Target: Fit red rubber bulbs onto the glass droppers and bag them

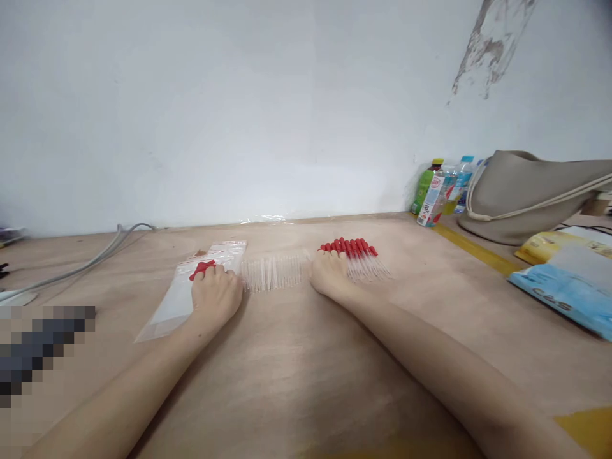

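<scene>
Centre-left, your left hand (216,296) curls by red caps (201,267); centre-right, your right hand (329,273) curls beside red-capped tubes (359,248); whether fingers (219,270) grip, I cannot tell. Clear tubes (273,274) lie between.

The bare left grip (217,294) and bare right grip (329,273) join slender, bare forearms (421,338); one small dark spot (199,335) marks the left wrist (208,319).

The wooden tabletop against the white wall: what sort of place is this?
Possibly a small workroom, though the view doesn't settle it: a row of thin clear pieces is laid out on a wooden tabletop, with drink bottles and a greyish bag off to the right.
</scene>
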Demonstrator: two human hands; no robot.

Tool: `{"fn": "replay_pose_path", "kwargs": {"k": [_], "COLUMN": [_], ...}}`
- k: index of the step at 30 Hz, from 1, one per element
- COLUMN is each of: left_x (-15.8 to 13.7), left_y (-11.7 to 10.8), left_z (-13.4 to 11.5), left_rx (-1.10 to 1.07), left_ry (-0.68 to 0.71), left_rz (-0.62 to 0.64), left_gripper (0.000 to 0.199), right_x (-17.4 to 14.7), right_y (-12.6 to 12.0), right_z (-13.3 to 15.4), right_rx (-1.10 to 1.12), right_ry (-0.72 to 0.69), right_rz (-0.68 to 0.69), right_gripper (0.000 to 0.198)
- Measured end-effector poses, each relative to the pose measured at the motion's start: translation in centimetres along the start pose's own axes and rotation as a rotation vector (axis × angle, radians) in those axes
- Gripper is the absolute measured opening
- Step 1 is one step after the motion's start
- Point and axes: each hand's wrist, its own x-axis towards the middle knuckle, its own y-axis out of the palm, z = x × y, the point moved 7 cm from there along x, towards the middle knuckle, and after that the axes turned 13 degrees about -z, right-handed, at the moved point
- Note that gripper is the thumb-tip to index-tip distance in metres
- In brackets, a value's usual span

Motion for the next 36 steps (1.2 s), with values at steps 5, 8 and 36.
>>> {"fn": "replay_pose_path", "kwargs": {"k": [5, 8, 36], "left_x": [0.0, 0.2, -2.9], "left_y": [0.2, -1.2, -3.2], "left_z": [-0.1, -0.4, -8.3], "left_rx": [0.022, 0.017, -1.348], "left_ry": [0.007, 0.003, -0.048], "left_rz": [0.068, 0.007, 0.08], "left_gripper": [0.026, 0.025, 0.017], "right_x": [-3.2, -5.3, -8.5], "right_y": [-2.3, -3.6, -5.4], "right_z": [-1.3, -2.4, -1.5], "right_rx": [0.05, 0.21, 0.617], "right_ry": [-0.268, -0.413, -0.599], "right_rz": [-0.271, -0.376, -0.291], "right_gripper": [0.027, 0.025, 0.012]}}
